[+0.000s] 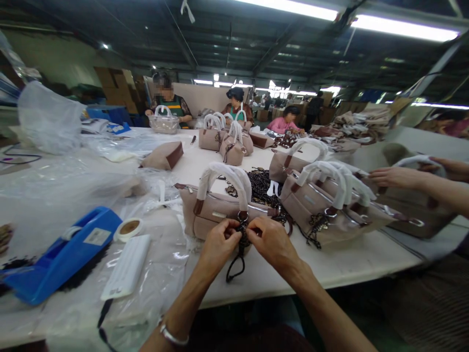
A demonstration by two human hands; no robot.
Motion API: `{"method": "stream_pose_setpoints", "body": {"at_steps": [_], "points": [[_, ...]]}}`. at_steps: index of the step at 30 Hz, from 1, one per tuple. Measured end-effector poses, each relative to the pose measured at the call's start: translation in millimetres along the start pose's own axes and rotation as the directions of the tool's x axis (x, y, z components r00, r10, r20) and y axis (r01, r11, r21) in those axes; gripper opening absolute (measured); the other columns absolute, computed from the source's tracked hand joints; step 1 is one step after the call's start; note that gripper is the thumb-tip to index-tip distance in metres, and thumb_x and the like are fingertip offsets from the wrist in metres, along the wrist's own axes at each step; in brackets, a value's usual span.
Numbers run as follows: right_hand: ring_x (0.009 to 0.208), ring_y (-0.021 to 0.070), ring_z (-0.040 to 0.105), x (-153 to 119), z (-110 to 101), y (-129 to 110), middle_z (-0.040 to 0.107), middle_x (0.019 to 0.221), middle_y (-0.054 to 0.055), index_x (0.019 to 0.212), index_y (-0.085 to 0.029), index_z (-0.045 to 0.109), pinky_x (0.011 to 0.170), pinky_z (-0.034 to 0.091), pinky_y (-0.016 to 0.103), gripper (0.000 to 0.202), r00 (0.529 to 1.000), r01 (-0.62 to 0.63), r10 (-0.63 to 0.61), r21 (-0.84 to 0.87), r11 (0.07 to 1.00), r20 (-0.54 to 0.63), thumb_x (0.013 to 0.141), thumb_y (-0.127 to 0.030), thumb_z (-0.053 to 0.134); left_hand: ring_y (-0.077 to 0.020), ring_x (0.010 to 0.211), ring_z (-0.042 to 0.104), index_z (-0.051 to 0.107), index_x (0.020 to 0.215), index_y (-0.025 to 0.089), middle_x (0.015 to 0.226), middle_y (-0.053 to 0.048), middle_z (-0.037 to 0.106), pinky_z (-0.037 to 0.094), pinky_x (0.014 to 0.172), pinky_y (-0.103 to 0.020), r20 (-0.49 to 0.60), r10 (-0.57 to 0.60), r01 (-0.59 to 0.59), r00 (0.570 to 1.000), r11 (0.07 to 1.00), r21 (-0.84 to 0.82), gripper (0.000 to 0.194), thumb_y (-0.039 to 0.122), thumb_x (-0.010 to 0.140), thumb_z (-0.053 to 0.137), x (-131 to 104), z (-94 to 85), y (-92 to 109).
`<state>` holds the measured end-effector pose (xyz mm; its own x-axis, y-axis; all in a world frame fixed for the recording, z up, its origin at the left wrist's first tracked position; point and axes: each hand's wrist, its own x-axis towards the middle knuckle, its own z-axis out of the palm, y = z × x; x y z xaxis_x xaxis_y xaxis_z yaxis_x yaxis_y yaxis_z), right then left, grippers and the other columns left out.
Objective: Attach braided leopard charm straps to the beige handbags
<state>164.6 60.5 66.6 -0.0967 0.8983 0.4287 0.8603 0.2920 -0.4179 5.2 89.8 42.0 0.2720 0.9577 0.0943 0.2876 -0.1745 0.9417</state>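
A beige handbag (pixel 198 222) with brown trim and handles wrapped in white stands on the table in front of me. From a metal ring at its handle base hangs a dark braided charm (pixel 241 244), its loop dangling below. My left hand (pixel 222 242) pinches the charm from the left. Close beside it, my right hand (pixel 269 239) has its fingers closed on the charm's other side. The fingers hide much of the charm's upper part. Behind the bag lies a heap of similar dark charms (pixel 258 183).
At left are a blue tape dispenser (pixel 73 254), a tape roll (pixel 128 229), a white power bank (pixel 128 266) with a cable, and plastic sheeting (pixel 91 188). More handbags (pixel 304 195) stand at right, beside another person's hands (pixel 399 177). Several people sit across the table.
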Motion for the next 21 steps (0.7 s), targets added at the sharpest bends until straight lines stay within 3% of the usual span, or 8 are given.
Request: {"method": "stream_pose_setpoints", "body": {"at_steps": [8,14,21], "points": [[0.075,0.0160,0.060,2.6,-0.9,2.9,0.065,0.077,0.001,0.077,-0.020,0.065,0.070,0.040,0.025,0.014,1.000,0.015,-0.014,-0.086,0.996,0.015,0.086,-0.014,0.058,-0.0179,0.086,0.062,0.064,0.084,0.020,0.087,-0.002,0.068,0.045,0.080,-0.029,-0.117,0.179,-0.152,0.977,0.966,0.210,0.015,0.013,0.081,0.050,3.0,2.7,4.6],[0.075,0.0165,0.060,6.0,-5.8,-1.4,0.065,0.079,0.002,0.078,-0.021,0.065,0.067,0.039,0.026,0.015,0.998,0.047,-0.040,-0.148,0.988,0.047,0.086,-0.012,0.056,-0.0136,0.067,0.061,0.064,0.082,0.021,0.077,0.002,0.069,0.043,0.065,-0.024,-0.061,0.071,-0.059,0.996,0.983,0.175,0.011,0.014,0.077,0.056,2.5,7.2,4.5],[0.073,0.0158,0.058,11.9,-16.9,-4.5,0.062,0.078,0.002,0.071,-0.020,0.063,0.065,0.037,0.026,0.021,0.983,0.139,-0.109,-0.216,0.966,0.146,0.088,-0.012,0.055,-0.0131,0.061,0.058,0.069,0.090,0.019,0.071,0.002,0.067,0.043,0.062,-0.024,-0.123,0.041,-0.017,0.992,0.982,0.188,0.019,0.016,0.077,0.055,-1.2,3.5,4.7]]}}
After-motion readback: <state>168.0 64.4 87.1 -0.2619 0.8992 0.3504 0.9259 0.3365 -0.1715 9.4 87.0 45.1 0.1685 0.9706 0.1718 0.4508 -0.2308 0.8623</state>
